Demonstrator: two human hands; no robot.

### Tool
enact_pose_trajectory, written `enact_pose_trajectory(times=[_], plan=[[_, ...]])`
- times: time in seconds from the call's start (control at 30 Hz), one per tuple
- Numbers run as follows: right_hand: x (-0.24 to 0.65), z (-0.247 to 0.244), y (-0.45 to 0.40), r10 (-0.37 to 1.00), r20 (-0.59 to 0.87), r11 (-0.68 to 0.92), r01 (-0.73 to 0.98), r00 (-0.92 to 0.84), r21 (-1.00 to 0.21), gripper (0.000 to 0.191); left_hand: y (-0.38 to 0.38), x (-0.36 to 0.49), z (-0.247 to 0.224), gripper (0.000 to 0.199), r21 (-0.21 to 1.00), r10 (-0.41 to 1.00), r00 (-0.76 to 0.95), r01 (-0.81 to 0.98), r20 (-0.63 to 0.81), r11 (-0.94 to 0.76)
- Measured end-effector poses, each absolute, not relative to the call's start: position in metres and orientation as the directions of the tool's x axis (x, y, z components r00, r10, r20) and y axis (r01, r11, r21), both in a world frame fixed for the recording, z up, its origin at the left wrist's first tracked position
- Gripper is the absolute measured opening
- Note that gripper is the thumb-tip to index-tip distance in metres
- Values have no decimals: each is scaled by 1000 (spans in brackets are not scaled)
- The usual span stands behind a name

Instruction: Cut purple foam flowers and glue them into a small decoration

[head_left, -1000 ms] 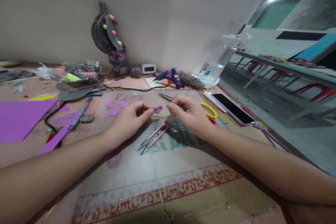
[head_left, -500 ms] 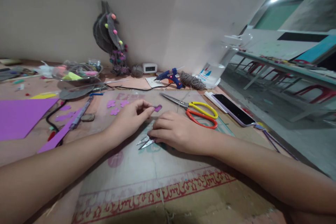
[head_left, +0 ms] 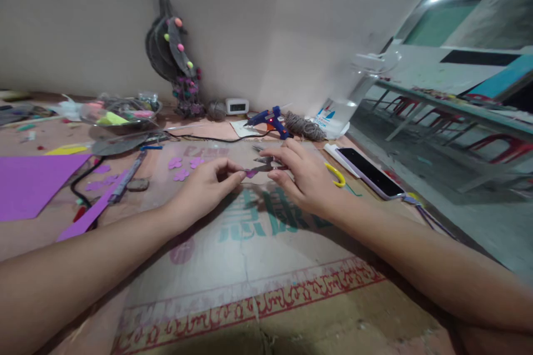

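Observation:
My left hand (head_left: 210,182) pinches a small purple piece (head_left: 251,173) between thumb and forefinger. In my right hand (head_left: 306,177) is a pair of small metal thread snips (head_left: 268,166), fingers and thumb around it, with its blades right at the purple piece. Whether the blades touch the piece I cannot tell. Behind the right hand lie large scissors; a yellow handle loop (head_left: 339,176) shows and most of the rest is covered. Several purple flower cutouts (head_left: 181,175) rest just beyond the left hand.
A blue glue gun (head_left: 272,121), grey yarn (head_left: 303,126) and a white clock (head_left: 237,106) stand along the back. A phone (head_left: 370,172) and a clear jug (head_left: 345,102) are on the right. Purple sheet (head_left: 39,183), pen (head_left: 129,177) and a bowl of scraps (head_left: 120,127) occupy the left.
My right hand has lifted the snips from the table and moved up and right, turning the blades to the purple piece. The left hand has stayed nearly still.

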State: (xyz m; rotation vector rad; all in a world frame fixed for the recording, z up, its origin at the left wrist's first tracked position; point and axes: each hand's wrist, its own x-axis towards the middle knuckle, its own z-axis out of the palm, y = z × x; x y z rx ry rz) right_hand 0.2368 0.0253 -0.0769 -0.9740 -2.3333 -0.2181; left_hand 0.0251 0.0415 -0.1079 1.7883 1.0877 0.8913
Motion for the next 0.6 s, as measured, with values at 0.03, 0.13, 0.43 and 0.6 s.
enact_pose_trajectory(times=[0.03, 0.13, 0.43, 0.6], plan=[[239, -77, 29, 594, 570, 709, 704, -568, -38, 40, 41, 25, -107, 19, 902, 918, 370, 335, 142, -274], [242, -83, 36, 609, 522, 676, 735, -598, 52, 42, 41, 26, -105, 17, 870, 915, 375, 391, 147, -300], [240, -88, 40, 651, 369, 621, 745, -663, 244, 41, 40, 25, -108, 15, 855, 909, 389, 410, 151, -318], [242, -91, 42, 640, 379, 642, 736, -668, 215, 38, 40, 25, -108, 14, 832, 900, 402, 432, 167, -348]])
